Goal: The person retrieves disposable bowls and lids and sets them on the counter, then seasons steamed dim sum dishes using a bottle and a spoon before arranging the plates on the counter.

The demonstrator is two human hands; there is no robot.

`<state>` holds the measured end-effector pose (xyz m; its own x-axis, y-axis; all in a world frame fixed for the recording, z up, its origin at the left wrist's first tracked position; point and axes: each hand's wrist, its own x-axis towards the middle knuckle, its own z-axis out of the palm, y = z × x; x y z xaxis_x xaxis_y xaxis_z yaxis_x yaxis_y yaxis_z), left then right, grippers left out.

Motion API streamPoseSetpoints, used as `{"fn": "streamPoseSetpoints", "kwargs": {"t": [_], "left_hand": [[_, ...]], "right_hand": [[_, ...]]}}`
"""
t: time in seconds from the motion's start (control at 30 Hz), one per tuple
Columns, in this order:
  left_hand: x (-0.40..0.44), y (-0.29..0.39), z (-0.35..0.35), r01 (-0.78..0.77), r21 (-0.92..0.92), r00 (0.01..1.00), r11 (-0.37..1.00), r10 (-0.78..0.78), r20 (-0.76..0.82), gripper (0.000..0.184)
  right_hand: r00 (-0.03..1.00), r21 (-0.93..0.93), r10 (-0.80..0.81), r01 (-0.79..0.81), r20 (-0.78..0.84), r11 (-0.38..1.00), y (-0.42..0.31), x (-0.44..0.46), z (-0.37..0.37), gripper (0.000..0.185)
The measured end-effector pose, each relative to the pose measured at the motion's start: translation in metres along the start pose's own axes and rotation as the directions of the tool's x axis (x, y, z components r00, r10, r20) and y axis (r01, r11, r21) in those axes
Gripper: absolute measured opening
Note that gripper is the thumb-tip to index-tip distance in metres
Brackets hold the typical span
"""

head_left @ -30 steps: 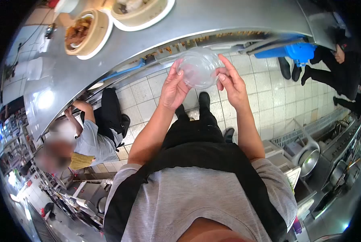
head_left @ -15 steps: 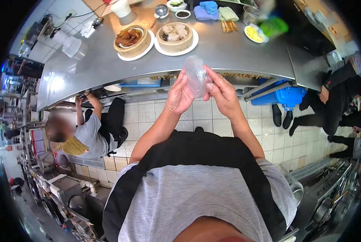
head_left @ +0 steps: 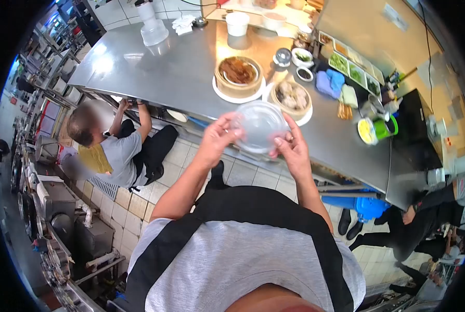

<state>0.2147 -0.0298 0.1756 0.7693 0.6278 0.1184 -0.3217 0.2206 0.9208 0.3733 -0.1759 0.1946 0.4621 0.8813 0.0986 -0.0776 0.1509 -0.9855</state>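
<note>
A clear, round plastic lid [head_left: 260, 126] is held up in front of my chest, its flat face turned toward me. My left hand [head_left: 218, 138] grips its left rim between thumb and fingers. Around the right rim, my right hand [head_left: 294, 147] is closed with the thumb on the near face. Just beyond the lid stands a bamboo steamer of dumplings [head_left: 292, 97] on a white plate, partly covered by the lid. Left of that, another bamboo steamer [head_left: 236, 92] holds brown, sauced food in a dish, also on a white plate.
The steel counter [head_left: 183, 78] runs across ahead of me. On it are a white tub [head_left: 237, 24], folded cloths [head_left: 330, 82], a sauce dish [head_left: 304, 74], garnish trays [head_left: 349, 67] and a green-handled container [head_left: 386, 126]. A person [head_left: 113, 151] crouches at left; others stand at right.
My view has swung to the right, and the counter now slants. The lid has turned from nearly edge-on to face me, with both hands still gripping it, now farther apart.
</note>
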Motion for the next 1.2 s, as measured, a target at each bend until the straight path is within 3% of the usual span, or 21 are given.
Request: {"fn": "streamPoseSetpoints", "kwargs": {"t": [0.13,0.2,0.4,0.5,0.6,0.73,0.87,1.13,1.2], "left_hand": [[0.092,0.043,-0.083,-0.150,-0.128,0.965,0.980,0.117,-0.233,0.031],[0.157,0.051,-0.125,-0.128,-0.112,0.937,0.985,0.083,-0.338,0.026],[0.377,0.035,-0.199,0.070,-0.080,0.944,0.994,-0.092,-0.318,0.017],[0.478,0.014,-0.217,0.109,-0.020,0.966,0.994,-0.111,-0.235,0.018],[0.541,0.002,-0.214,0.150,-0.084,0.938,0.985,-0.168,-0.302,0.017],[0.579,-0.022,-0.222,0.262,0.021,0.892,0.965,-0.234,-0.387,0.019],[0.576,-0.032,-0.223,0.287,0.244,0.892,0.926,-0.165,-0.421,0.021],[0.583,-0.040,-0.210,0.147,0.122,0.966,0.982,-0.115,-0.233,0.014],[0.593,-0.050,-0.206,0.159,0.129,0.953,0.979,-0.118,-0.279,0.014]], "right_hand": [[0.995,-0.068,-0.099,0.101,0.024,0.993,0.006,0.069,0.022,0.053],[0.986,-0.136,-0.165,0.163,-0.003,0.977,0.000,0.098,0.027,0.050],[0.863,-0.374,-0.333,0.185,-0.381,0.909,-0.010,0.130,0.006,0.033],[0.732,-0.430,-0.313,0.029,-0.605,0.902,-0.001,0.115,-0.019,0.029],[0.593,-0.419,-0.275,-0.118,-0.757,0.900,0.006,0.088,-0.035,0.029],[0.460,-0.387,-0.254,-0.223,-0.851,0.895,0.017,0.066,-0.046,0.030],[0.409,-0.339,-0.206,-0.285,-0.889,0.897,0.024,0.070,-0.047,0.029],[0.413,-0.333,-0.170,-0.363,-0.895,0.870,0.020,0.091,-0.042,0.030],[0.405,-0.322,-0.159,-0.373,-0.901,0.870,0.022,0.085,-0.045,0.030]]}}
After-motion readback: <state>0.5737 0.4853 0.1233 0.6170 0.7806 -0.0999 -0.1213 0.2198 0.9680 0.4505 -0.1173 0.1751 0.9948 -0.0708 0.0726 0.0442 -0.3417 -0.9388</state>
